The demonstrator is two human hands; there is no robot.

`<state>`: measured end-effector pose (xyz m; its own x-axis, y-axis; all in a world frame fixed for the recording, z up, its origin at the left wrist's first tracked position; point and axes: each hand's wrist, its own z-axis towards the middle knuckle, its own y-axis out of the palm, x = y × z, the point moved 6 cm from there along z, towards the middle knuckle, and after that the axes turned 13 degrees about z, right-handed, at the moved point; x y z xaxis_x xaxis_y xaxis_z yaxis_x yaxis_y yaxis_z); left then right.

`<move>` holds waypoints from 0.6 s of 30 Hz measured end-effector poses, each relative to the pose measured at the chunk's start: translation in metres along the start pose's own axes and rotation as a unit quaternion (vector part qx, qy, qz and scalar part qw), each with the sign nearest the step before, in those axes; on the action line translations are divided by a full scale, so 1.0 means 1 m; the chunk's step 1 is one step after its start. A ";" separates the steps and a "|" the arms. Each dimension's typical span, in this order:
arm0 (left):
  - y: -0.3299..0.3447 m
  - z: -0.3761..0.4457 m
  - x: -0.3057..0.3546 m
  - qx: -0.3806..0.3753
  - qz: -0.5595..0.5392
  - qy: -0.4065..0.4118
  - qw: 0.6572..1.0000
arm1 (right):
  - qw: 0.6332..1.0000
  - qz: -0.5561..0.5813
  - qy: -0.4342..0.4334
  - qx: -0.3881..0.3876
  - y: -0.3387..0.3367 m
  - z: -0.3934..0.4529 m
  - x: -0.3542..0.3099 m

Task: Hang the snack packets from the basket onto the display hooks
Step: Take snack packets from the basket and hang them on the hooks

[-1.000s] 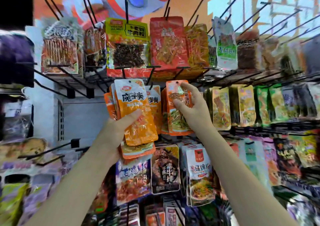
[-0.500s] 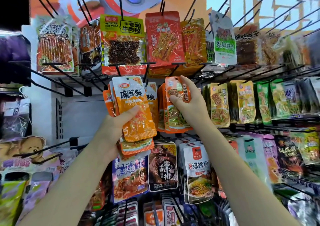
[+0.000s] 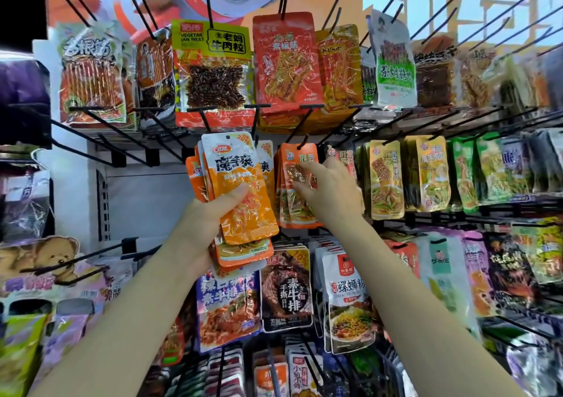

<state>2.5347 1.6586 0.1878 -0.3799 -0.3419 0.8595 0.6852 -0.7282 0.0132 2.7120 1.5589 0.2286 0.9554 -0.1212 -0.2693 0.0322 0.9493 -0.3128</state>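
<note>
Left hand: my left hand (image 3: 210, 223) is grasping a stack of orange packets (image 3: 240, 189), thumb across the front.
Right hand: my right hand (image 3: 327, 194) is released, fingers resting on the hung packets (image 3: 294, 189).
Hook: black hook (image 3: 300, 143) runs through their top hole.

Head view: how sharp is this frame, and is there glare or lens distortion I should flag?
Head view: centre is sharp, print on the orange packets in the left hand reads clearly; edges smear, with the bear packet and the far-right packets blurred. Glare streaks the glossy top-row packets. Wide-angle distortion fans the hooks outward. Top-left corner is black.
</note>
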 end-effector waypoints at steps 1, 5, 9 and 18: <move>0.000 0.000 0.000 -0.002 0.001 0.000 1.000 | 1.000 -0.001 0.016 -0.027 0.005 0.002 0.002; 0.000 -0.001 0.003 -0.020 0.002 0.023 1.000 | 0.996 0.080 0.030 -0.008 -0.001 0.003 -0.002; 0.001 0.001 0.005 -0.043 0.026 0.030 0.998 | 0.915 0.393 0.084 -0.030 -0.012 -0.012 -0.031; -0.011 -0.005 0.001 -0.003 0.046 0.020 0.999 | 0.871 0.479 0.109 -0.007 -0.006 -0.020 -0.037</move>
<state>2.5237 1.6635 0.1861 -0.3408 -0.4307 0.8357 0.7147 -0.6962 -0.0673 2.6705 1.5519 0.2221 0.4630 0.6705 -0.5797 -0.7539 0.6418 0.1402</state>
